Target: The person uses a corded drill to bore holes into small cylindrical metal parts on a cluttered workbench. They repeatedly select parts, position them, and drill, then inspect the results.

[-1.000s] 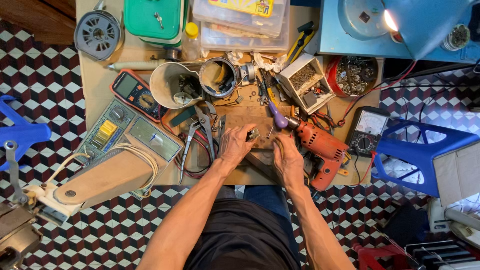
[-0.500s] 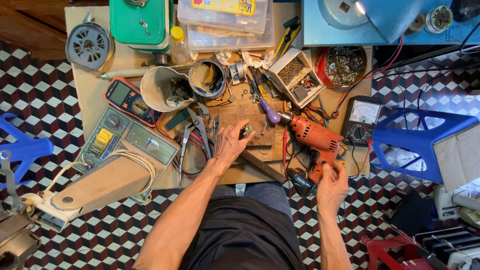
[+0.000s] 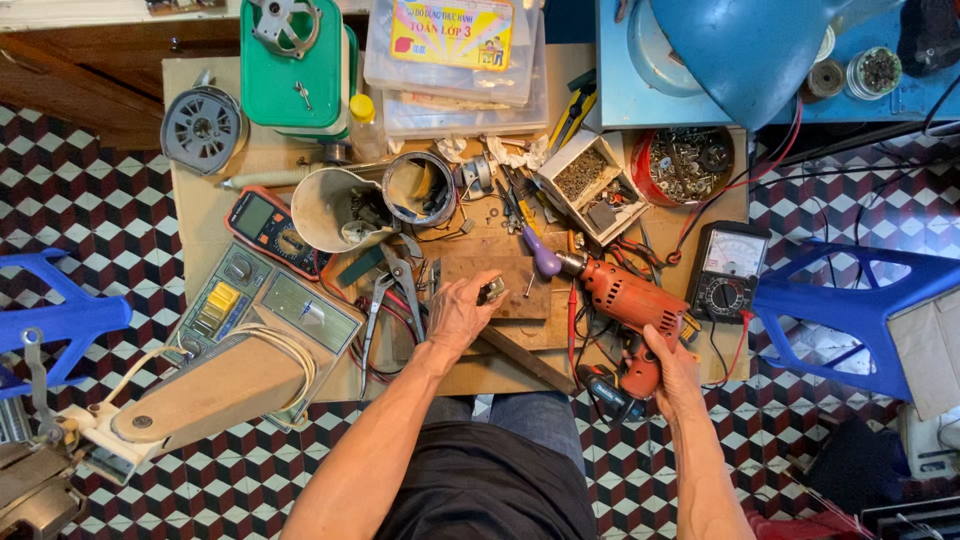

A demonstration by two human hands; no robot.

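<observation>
Right hand [image 3: 668, 372] grips the orange drill [image 3: 628, 305] at the table edge [image 3: 480, 385].

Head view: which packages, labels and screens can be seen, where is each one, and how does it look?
Clear plastic box, top middle: yellow label with red band.
Digital multimeter, left of the cups: orange-edged, grey blank screen.
Analog meter, right of the red drill: black, white dial face.
Grey device, near left: pale window, yellow buttons.
Small cardboard box, upper middle: open, holds small parts.

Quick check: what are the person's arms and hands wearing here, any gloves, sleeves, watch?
Both forearms are bare from the elbow down. The left hand and the right hand have no gloves, and no watch, ring or strap shows. No sleeve edge is visible; only a dark top at the torso.
</observation>
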